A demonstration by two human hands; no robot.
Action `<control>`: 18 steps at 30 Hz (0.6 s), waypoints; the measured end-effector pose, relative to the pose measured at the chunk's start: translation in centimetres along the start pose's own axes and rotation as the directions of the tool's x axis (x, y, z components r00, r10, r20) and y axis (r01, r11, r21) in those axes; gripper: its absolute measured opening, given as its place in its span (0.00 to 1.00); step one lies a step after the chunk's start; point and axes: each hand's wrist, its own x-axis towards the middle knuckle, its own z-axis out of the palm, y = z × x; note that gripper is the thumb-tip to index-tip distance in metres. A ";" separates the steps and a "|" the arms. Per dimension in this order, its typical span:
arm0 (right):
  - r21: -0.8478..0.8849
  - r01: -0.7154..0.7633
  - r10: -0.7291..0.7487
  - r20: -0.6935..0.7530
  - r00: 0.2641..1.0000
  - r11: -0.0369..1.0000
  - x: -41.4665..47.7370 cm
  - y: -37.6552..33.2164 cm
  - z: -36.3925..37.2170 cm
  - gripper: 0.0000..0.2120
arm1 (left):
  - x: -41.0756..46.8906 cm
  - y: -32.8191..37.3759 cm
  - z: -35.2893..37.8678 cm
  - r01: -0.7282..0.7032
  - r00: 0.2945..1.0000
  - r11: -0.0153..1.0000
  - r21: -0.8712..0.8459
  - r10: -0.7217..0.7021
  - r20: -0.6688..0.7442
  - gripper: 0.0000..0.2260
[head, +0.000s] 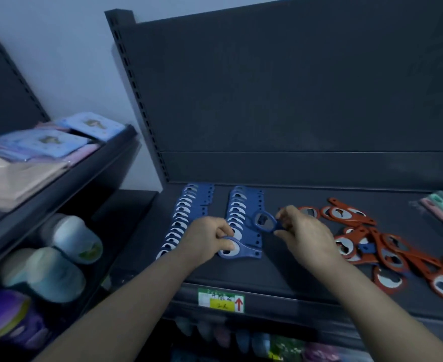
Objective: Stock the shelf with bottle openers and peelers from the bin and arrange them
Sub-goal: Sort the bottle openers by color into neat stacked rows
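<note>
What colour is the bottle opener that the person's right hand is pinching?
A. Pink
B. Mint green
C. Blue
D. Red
C: the right hand pinches a blue bottle opener by its handle over the second blue row, while the red openers lie in a loose heap to its right.

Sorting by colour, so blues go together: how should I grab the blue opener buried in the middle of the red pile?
Pinch the blue opener by its exposed flat middle, coming straight down from above. Red openers lie over it on both sides, so a sideways pull would likely snag; move those aside first.
</note>
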 end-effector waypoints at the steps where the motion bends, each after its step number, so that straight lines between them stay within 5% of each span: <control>1: -0.005 0.000 0.000 -0.004 1.000 1.000 -0.4 -0.3 0.1 0.14 | 0.0 -0.2 0.0 -0.017 1.000 1.000 -0.006 0.017 -0.003 0.11; 11: -0.041 -0.056 0.056 -0.006 0.998 0.998 -2.6 -2.0 1.4 0.11 | 1.5 -0.6 1.1 -0.099 0.991 0.992 0.073 0.105 -0.083 0.22; 18: -0.045 -0.026 0.033 0.166 0.986 0.999 -2.5 -4.0 2.6 0.12 | 0.6 -1.5 -0.2 -0.171 0.949 0.907 0.385 0.256 -0.182 0.13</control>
